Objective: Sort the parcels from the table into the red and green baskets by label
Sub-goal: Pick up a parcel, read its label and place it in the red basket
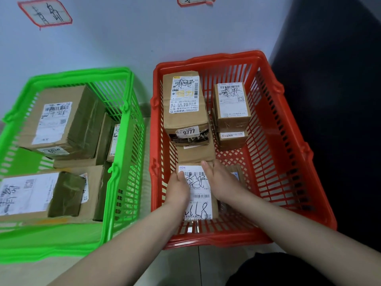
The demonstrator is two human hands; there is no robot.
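**Room on the right**

Red basket [288,162] has bare mesh floor along its right wall, open from above. Tall cardboard box [185,120] and small stacked boxes [232,104] crowd the back, labelled parcel [198,195] fills front-left. Green basket [126,182] is boxes nearly wall to wall.

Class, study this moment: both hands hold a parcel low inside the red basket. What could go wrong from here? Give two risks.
1. The parcel, held by the left hand and right hand, is close to the stacked parcel marked 9777; a nudge might topple that stack.
2. A small parcel lies beside the right hand; setting the held one down carelessly could pinch fingers or cover its label.
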